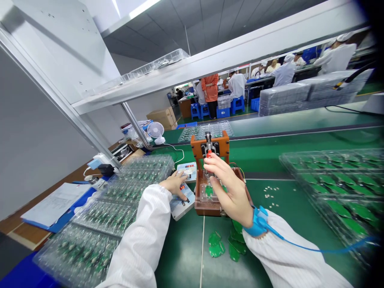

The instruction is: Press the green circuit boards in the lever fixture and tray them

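Green circuit boards [223, 244], loose and leaf-shaped, lie on the green mat [186, 256] nearest the viewer, just below the right wrist with its blue strap [257, 224] and coiled blue cord. On the near left, clear trays of small assembled boards [114, 212] run away in a stack beside a blue clipboard with papers [54, 206]. The right hand [229, 188] is curled closed around the red-tipped lever [208, 154] of a brown test fixture [210, 188], fingers wrapped on the handle above a clear nest holding one green board. The left hand [175, 183] rests flat, fingers spread and holding nothing, on a small grey meter box [181, 200] with a red digit display, just left of the fixture. To the right, more clear trays of green boards [339, 188] sit well apart, with small white bits scattered on the mat between. Beyond stand a white desk fan [156, 131], wrapped tray stacks [309, 94] and other people in white coats at far benches.
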The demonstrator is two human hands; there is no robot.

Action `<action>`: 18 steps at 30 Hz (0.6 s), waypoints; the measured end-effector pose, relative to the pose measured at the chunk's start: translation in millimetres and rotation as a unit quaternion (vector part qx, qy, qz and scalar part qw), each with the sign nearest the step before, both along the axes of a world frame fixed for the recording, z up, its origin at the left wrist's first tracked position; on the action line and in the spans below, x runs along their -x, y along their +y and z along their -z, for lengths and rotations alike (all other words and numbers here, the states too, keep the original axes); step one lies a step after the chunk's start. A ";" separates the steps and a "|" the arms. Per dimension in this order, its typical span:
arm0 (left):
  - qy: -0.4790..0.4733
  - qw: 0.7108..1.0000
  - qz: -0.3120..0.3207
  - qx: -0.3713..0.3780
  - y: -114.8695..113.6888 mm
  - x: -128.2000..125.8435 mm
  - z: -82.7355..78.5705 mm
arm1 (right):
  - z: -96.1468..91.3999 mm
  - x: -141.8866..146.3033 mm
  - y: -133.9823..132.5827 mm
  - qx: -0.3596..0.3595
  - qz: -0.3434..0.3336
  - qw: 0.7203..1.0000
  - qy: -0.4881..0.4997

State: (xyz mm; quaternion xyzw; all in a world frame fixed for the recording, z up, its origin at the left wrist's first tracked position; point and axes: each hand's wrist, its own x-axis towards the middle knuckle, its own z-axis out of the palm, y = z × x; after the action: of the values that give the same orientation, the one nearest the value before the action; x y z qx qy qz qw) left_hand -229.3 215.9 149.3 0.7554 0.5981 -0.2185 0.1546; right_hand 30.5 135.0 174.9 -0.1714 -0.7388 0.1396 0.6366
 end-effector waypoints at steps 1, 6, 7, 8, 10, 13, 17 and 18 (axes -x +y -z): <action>0.002 1.000 -0.006 0.002 -0.8 1.7 -0.3 | 0.2 0.1 0.0 0.000 0.001 1.000 0.001; 0.026 0.999 -0.014 0.023 -1.9 4.8 -0.2 | 0.2 0.1 -0.7 0.002 0.004 1.000 0.002; 0.028 0.999 -0.015 0.023 -1.6 4.8 0.1 | 0.1 0.0 -0.8 0.002 0.004 1.000 0.001; 0.029 0.999 -0.018 0.023 -1.3 4.9 0.4 | -0.1 -0.1 -0.9 0.002 0.004 1.000 0.000; 0.029 0.999 -0.023 0.022 -0.7 5.3 1.1 | -0.4 -0.2 -1.0 0.000 0.004 1.000 -0.001; 0.026 0.999 -0.021 0.023 0.0 6.5 2.3 | -0.6 -0.1 -0.8 0.000 0.004 1.000 0.000; 0.020 0.999 -0.024 0.023 0.1 6.7 2.6 | -0.9 -0.1 -0.6 0.003 -0.001 1.000 -0.001; 0.020 0.999 -0.026 0.023 0.1 6.6 2.5 | -0.9 -0.1 -0.6 0.003 -0.001 1.000 -0.001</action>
State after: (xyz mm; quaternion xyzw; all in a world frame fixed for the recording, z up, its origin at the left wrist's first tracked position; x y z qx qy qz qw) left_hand -235.8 215.9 146.8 0.7315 0.6151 -0.2433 0.1654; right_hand 30.6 134.4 175.8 -0.1728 -0.7393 0.1428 0.6350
